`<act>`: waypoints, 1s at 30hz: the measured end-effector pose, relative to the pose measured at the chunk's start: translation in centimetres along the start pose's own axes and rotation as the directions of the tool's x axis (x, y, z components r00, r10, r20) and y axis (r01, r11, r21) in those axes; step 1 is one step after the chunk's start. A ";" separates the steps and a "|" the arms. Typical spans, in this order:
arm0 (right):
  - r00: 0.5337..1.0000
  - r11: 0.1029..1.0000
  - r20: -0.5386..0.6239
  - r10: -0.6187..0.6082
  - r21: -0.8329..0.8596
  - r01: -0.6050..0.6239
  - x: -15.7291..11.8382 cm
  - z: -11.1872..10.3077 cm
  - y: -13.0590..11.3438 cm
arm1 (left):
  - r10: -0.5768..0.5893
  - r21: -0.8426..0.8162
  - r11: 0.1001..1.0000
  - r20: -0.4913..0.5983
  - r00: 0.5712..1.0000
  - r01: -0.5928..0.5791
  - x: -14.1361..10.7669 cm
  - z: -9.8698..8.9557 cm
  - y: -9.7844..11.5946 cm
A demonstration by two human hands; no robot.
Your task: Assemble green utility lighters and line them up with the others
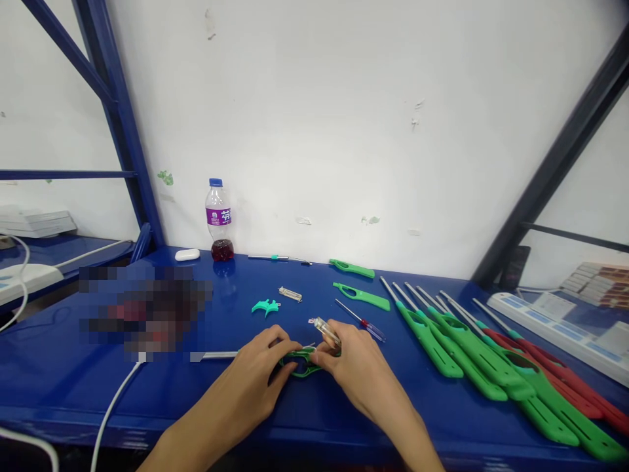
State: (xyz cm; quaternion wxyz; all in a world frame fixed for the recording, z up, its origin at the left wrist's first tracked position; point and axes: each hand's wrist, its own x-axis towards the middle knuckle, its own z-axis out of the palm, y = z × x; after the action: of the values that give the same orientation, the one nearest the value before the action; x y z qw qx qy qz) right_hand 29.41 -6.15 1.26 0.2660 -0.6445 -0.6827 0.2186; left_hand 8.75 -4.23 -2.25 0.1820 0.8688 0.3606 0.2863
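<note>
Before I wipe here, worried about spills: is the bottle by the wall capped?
Capped: the bottle stands upright, blue cap on top.

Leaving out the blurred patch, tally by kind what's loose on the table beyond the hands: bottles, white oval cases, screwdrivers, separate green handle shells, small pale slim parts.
Bottle: 1
White oval case: 1
Screwdriver: 1
Separate green handle shells: 2
Small pale slim part: 1
Total: 6

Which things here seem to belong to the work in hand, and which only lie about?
Seemingly for the work: held green handle; clear part; teal piece; loose green shells; screwdriver; lighters.

Apparently just lying about: bottle; white case; power strip.
</note>
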 end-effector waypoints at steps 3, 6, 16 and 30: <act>0.999 0.994 0.040 0.002 0.105 -0.006 0.3 0.1 0.5 | 0.000 -0.020 1.000 -0.005 1.000 0.000 0.1 -0.1 -0.1; 0.999 0.985 0.053 0.001 0.175 -0.010 0.4 0.2 0.8 | -0.005 -0.033 0.999 -0.006 1.000 0.005 0.3 -0.1 -0.2; 0.999 0.961 0.032 0.027 0.274 -0.035 0.1 0.9 1.1 | 0.003 -0.041 0.999 -0.015 1.000 -0.003 0.2 0.1 -0.4; 0.998 0.966 0.053 -0.036 0.259 0.021 0.5 0.6 1.6 | 0.022 0.017 1.000 -0.075 0.997 -0.021 0.2 0.1 -0.2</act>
State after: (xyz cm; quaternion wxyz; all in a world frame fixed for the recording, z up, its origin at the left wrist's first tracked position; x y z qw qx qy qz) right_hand 30.21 -5.55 -0.23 0.3311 -0.5880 -0.6650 0.3202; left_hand 8.85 -3.92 -2.36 0.1582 0.8627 0.3602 0.3179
